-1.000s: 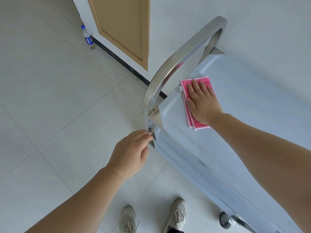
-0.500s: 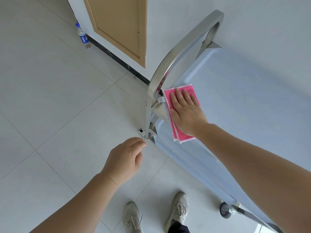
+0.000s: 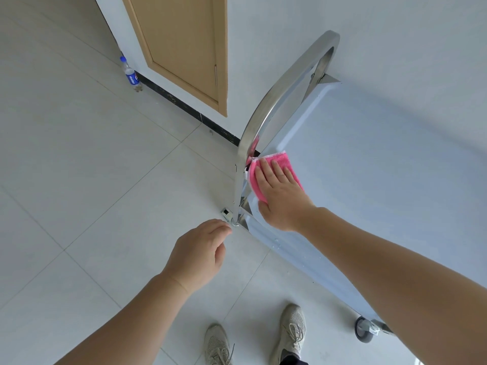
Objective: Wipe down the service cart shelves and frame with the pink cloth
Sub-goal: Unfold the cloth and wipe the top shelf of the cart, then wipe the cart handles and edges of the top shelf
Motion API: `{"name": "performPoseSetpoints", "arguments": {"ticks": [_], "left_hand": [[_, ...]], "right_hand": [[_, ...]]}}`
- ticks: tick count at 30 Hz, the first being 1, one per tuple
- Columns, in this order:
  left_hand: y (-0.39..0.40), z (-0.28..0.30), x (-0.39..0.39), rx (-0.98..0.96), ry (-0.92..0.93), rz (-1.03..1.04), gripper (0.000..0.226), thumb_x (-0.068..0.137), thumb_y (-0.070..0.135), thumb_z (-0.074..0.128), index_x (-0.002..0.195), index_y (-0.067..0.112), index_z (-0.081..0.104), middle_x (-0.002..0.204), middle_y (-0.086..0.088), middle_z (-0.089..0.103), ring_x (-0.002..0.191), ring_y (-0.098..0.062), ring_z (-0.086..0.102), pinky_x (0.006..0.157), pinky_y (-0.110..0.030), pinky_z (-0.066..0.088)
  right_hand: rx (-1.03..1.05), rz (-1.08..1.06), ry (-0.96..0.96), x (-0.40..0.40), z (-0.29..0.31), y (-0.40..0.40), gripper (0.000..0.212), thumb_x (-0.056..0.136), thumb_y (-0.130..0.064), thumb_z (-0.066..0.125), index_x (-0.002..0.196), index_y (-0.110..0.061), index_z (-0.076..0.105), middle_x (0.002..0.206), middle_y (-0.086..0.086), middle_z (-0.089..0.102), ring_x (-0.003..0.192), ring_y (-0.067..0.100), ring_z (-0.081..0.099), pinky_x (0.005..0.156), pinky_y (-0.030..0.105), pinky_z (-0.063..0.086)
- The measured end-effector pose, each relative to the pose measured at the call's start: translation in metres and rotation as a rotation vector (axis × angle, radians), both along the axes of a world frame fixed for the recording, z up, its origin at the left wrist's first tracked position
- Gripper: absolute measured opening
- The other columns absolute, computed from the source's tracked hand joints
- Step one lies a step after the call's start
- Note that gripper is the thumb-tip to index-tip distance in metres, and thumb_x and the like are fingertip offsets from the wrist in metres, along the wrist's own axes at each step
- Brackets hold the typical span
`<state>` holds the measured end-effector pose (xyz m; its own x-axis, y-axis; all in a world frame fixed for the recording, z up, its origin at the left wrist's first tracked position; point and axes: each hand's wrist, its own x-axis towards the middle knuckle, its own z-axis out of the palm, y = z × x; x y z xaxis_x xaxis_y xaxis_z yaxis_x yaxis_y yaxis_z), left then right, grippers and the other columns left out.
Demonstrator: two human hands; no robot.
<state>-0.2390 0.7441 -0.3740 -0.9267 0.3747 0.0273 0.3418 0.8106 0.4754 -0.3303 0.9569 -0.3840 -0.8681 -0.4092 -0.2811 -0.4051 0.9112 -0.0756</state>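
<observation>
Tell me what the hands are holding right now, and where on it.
Nothing is gripped. The right hand presses flat on the middle of the pink cloth at the top shelf corner; the left hand hangs loosely curled, holding nothing.

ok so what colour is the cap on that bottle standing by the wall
Blue. The bottle has a blue cap and a blue label, seen only small in the head view.

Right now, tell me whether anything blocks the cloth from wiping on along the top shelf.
Nothing visible does. The right hand presses the pink cloth flat at the shelf corner beside the steel handle; the top shelf beyond lies bare.
</observation>
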Motion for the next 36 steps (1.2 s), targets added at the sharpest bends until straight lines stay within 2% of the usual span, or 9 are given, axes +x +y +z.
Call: {"name": "performPoseSetpoints", "arguments": {"ticks": [7,13,17,19,22,25,29,33,36], "left_hand": [[0.003,0.008,-0.004,0.022,0.022,-0.007,0.034,0.066,-0.006,0.067,0.096,0.011,0.071,0.102,0.003,0.07,0.09,-0.015,0.068,0.059,-0.032,0.058],[0.015,0.006,-0.012,0.068,0.054,-0.002,0.031,0.07,-0.001,0.068,0.097,0.014,0.069,0.1,0.005,0.069,0.088,-0.016,0.067,0.059,-0.031,0.058],[0.024,0.001,-0.012,0.092,0.051,-0.002,0.031,0.069,0.001,0.07,0.097,0.015,0.069,0.099,0.006,0.069,0.089,-0.014,0.067,0.062,-0.025,0.056],[0.032,-0.001,-0.01,0.097,0.042,-0.003,0.03,0.068,0.003,0.072,0.095,0.016,0.069,0.096,0.007,0.069,0.088,-0.013,0.066,0.061,-0.022,0.053],[0.047,-0.003,-0.008,0.09,0.021,-0.01,0.029,0.07,0.009,0.072,0.098,0.016,0.068,0.096,0.005,0.066,0.087,-0.015,0.065,0.061,-0.022,0.05],[0.059,0.0,-0.008,0.126,0.025,0.0,0.037,0.073,0.023,0.07,0.109,0.015,0.062,0.103,0.002,0.062,0.093,-0.018,0.061,0.068,-0.025,0.052],[0.064,0.011,-0.016,0.228,0.061,-0.03,0.049,0.075,0.033,0.067,0.118,0.013,0.055,0.121,-0.003,0.055,0.111,-0.019,0.051,0.094,-0.027,0.045],[0.058,0.02,-0.022,0.351,-0.034,0.063,0.02,0.082,0.015,0.061,0.102,0.016,0.061,0.092,0.006,0.064,0.081,-0.015,0.057,0.07,-0.033,0.052],[0.051,0.016,-0.028,0.407,-0.081,0.195,0.016,0.084,0.007,0.058,0.098,0.015,0.061,0.085,0.008,0.06,0.074,-0.011,0.055,0.064,-0.012,0.042]], "right_hand": [[-0.047,0.117,-0.054,0.01,0.005,0.021,0.079,0.092,-0.011,0.044,0.15,-0.024,-0.009,0.158,-0.005,-0.016,0.145,0.018,-0.013,0.118,0.031,-0.006],[-0.193,0.052,-0.069,0.01,0.012,0.044,0.079,0.089,-0.035,0.057,0.151,-0.023,0.01,0.159,-0.009,-0.005,0.145,0.015,0.01,0.111,0.027,0.022],[-0.075,0.104,-0.125,0.014,0.019,0.075,0.085,0.083,-0.027,0.056,0.15,-0.03,0.003,0.159,-0.011,-0.004,0.144,0.009,0.006,0.111,0.021,0.012],[-0.079,0.071,-0.117,0.019,0.023,0.084,0.078,0.084,-0.023,0.058,0.15,-0.027,0.017,0.158,-0.007,0.014,0.143,0.013,0.016,0.112,0.022,0.016],[-0.119,0.059,0.041,0.028,0.03,0.078,0.049,0.08,-0.016,0.065,0.128,-0.014,0.056,0.121,0.008,0.057,0.11,0.03,0.053,0.095,0.039,0.045],[-0.215,0.08,0.152,0.038,0.042,0.065,0.02,0.075,-0.006,0.066,0.093,-0.013,0.069,0.083,0.004,0.062,0.08,0.028,0.057,0.074,0.037,0.048],[-0.601,-0.048,0.093,0.055,0.062,0.05,0.022,0.075,0.0,0.063,0.089,-0.015,0.07,0.082,-0.004,0.058,0.073,0.012,0.054,0.067,0.02,0.046],[-0.692,-0.126,0.081,0.06,0.077,0.035,0.019,0.081,0.0,0.063,0.093,-0.014,0.068,0.086,-0.004,0.064,0.075,0.014,0.061,0.066,0.026,0.05],[-0.637,-0.257,0.151,0.063,0.076,0.031,0.011,0.083,-0.007,0.067,0.091,-0.014,0.07,0.081,-0.004,0.068,0.073,0.015,0.064,0.066,0.03,0.052]]}}
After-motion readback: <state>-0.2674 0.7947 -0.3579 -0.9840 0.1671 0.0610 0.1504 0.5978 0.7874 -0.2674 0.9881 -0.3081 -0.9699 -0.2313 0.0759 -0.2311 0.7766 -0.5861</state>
